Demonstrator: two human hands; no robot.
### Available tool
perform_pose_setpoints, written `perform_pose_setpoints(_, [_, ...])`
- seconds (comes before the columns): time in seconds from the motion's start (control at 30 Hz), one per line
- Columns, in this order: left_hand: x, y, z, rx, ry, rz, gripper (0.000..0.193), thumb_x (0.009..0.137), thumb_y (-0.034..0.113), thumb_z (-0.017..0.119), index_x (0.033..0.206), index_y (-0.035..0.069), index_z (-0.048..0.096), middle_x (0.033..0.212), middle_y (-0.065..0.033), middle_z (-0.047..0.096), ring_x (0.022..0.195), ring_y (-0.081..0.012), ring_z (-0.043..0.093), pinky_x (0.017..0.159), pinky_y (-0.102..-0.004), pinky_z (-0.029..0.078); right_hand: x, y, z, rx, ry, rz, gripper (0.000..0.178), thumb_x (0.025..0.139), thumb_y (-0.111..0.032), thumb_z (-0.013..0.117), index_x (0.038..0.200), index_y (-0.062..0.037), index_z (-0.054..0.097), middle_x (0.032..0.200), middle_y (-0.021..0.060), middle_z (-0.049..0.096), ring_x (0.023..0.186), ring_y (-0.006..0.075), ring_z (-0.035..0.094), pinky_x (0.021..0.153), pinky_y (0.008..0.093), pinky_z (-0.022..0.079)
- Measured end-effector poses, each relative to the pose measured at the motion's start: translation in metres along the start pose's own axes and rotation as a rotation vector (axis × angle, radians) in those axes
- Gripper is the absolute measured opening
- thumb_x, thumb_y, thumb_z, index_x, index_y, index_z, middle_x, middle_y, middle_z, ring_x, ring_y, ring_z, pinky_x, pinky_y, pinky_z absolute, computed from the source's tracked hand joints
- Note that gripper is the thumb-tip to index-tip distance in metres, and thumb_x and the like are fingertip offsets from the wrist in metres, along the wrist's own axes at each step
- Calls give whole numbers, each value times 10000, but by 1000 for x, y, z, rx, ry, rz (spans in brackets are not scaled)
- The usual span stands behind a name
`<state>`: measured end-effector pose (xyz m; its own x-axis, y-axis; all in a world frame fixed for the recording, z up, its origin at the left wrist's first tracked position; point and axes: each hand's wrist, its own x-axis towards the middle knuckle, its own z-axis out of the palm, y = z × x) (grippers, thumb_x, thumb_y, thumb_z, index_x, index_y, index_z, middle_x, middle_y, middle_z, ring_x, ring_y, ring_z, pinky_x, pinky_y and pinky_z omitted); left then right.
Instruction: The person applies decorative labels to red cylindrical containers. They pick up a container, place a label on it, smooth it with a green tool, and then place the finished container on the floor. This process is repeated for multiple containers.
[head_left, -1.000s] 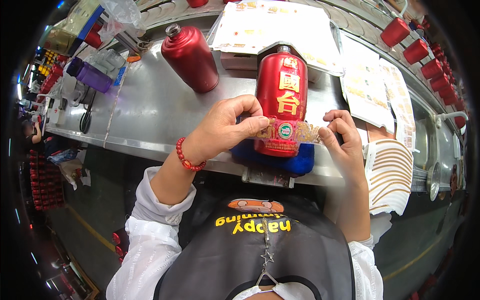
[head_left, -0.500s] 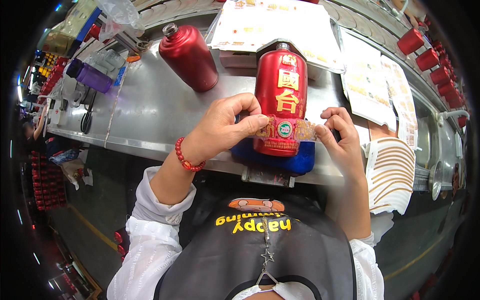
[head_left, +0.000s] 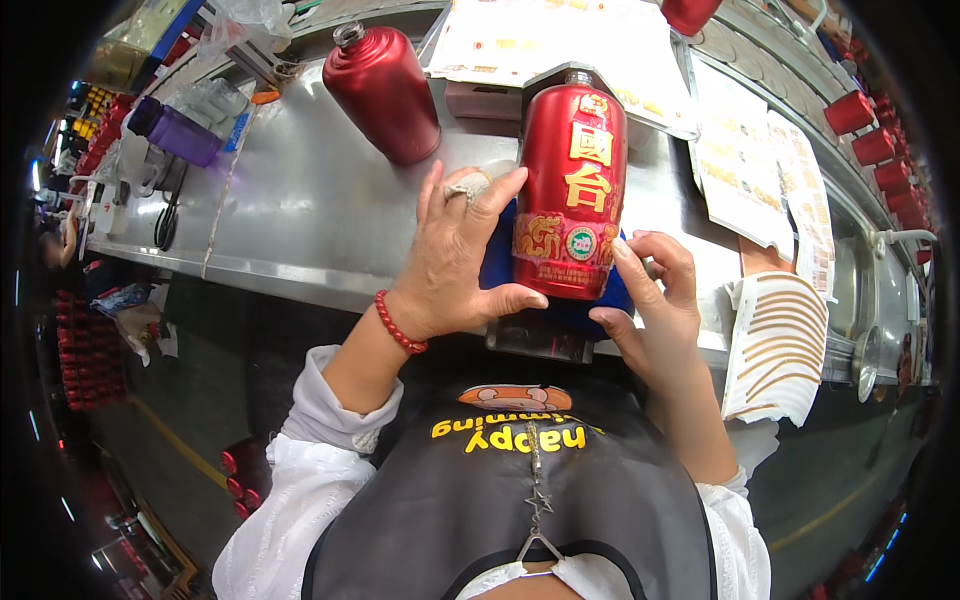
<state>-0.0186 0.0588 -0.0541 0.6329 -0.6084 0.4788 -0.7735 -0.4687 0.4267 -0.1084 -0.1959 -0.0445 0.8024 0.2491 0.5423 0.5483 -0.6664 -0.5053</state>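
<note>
A red bottle [head_left: 540, 130] with raised gold characters leans back on a blue pad [head_left: 497, 262] in front of me. Around its lower front lies a clear decal strip [head_left: 545, 238] with gold patterns and a round green-and-white emblem. My left hand [head_left: 445, 250] is at the bottle's left side, fingers spread, thumb near the base. Whitish wrapping covers one of its fingers. On the other side, my right hand [head_left: 655, 300] has its index fingertip against the strip's right end, with the thumb apart near the bottom corner. The bottle's back is hidden.
A second, plain red bottle [head_left: 385, 95] stands to the left on the metal table [head_left: 300, 220]. Printed decal sheets [head_left: 560, 35] lie behind, more at right beside a sheet of brown curved strips [head_left: 780, 345]. A purple bottle [head_left: 175, 130] and black scissors [head_left: 168, 222] are at far left.
The strip, stretched between both hands before, now lies against the bottle's front. My left hand has let go of its end and spread its fingers; the right has moved in against the bottle.
</note>
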Motion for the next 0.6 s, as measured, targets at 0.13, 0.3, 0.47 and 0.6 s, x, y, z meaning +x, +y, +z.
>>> perform_pose_setpoints(0.13, [7, 7, -3, -350, 13, -138, 948, 884, 670, 618, 1509, 12, 345, 1408, -234, 471, 1283, -372, 439, 1145, -471, 281, -3, 3, 7, -46, 21, 6, 585, 795, -151, 811, 1347, -87, 626, 1262, 126, 535, 1206, 306, 517, 865, 378, 474])
perform_pose_setpoints(0.3, [9, 8, 21, -479, 111, -230, 876, 923, 548, 658, 1509, -6, 317, 1457, -229, 425, 1340, -355, 411, 1152, -456, 284, -4, 3, 13, -34, 41, 20, 594, 765, -99, 811, 1335, -100, 645, 1257, 121, 538, 1184, 319, 524, 907, 401, 476])
perform_pose_setpoints(0.47, [10, 7, 21, -508, 98, -257, 859, 927, 509, 673, 1505, -14, 310, 1461, -232, 416, 1368, -359, 395, 1159, -450, 277, -2, 1, 14, -16, 41, 24, 617, 721, -46, 819, 1316, -76, 660, 1239, 130, 536, 1153, 336, 530, 988, 442, 481])
perform_pose_setpoints(0.6, [10, 6, 22, -511, 102, -229, 880, 922, 521, 674, 1507, -20, 301, 1467, -240, 407, 1375, -363, 388, 1162, -456, 270, -2, 1, 15, -18, 44, 26, 612, 725, -52, 817, 1316, -74, 658, 1237, 130, 537, 1151, 337, 532, 989, 442, 481])
